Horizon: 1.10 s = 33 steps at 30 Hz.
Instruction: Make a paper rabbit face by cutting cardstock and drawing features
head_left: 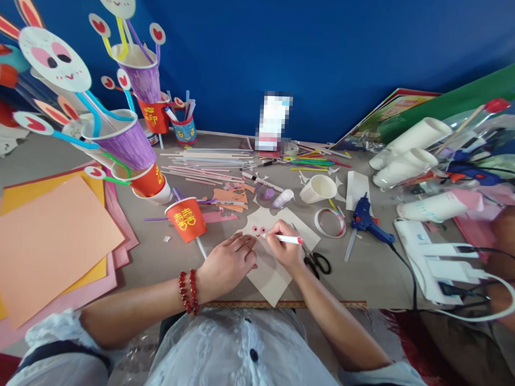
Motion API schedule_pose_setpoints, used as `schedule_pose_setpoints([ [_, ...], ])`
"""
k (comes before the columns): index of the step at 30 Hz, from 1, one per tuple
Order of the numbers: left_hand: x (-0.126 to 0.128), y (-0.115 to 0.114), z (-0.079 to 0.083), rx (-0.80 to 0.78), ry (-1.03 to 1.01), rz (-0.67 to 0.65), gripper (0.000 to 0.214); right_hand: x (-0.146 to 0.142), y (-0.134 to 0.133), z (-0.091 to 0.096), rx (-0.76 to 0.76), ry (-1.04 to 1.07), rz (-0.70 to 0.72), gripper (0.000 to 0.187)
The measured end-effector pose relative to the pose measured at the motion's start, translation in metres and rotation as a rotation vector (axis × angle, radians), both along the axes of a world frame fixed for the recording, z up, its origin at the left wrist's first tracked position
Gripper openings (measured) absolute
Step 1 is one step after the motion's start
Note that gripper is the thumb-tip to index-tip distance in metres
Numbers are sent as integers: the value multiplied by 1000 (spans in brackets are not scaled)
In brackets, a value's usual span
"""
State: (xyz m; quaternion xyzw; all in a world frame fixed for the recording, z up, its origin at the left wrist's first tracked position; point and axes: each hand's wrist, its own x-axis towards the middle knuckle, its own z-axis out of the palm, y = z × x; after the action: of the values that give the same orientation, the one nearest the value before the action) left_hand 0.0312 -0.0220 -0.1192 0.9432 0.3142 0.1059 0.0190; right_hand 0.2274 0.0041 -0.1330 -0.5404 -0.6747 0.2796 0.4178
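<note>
On the table [147,262] before us: pale paper [273,281] bearing a small drawn face [258,231]; our right hand [286,251] pinching a marker [287,239] crosswise, tip leftward at the face; our left hand [226,269] flat alongside, fingers close, holding nothing

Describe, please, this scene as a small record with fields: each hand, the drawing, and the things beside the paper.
Right hand: holds a slim white marker with a red end, its tip at the paper
Left hand: lies palm down, partly over the pale cut paper sheet
Drawing: two round pinkish eyes on the sheet
Left of sheet: orange-red paper cup with yellow print
Right of sheet: black-handled scissors, white ring-shaped tape roll, blue plastic glue gun
</note>
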Motion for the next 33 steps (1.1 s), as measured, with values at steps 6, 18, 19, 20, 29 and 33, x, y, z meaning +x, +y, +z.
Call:
schedule_pose_setpoints([
  [6, 0, 0, 0, 17, 8, -1, 24, 0, 0, 0, -10, -9, 12, 20],
  [18, 0, 0, 0, 25, 18, 5, 25, 0, -1, 0, -1, -2, 5, 20],
  [19, 0, 0, 0, 25, 18, 5, 25, 0, -1, -1, -4, -9, 8, 20],
  [20, 0, 0, 0, 26, 19, 5, 25, 0, -1, -1, -6, -15, 9, 20],
  [29, 0, 0, -3, 29, 16, 1, 25, 0, 0, 0, 5, -13, -4, 20],
  [33, 0, 0, -3, 21, 15, 5, 24, 0, 0, 1, -1, -25, 11, 19],
])
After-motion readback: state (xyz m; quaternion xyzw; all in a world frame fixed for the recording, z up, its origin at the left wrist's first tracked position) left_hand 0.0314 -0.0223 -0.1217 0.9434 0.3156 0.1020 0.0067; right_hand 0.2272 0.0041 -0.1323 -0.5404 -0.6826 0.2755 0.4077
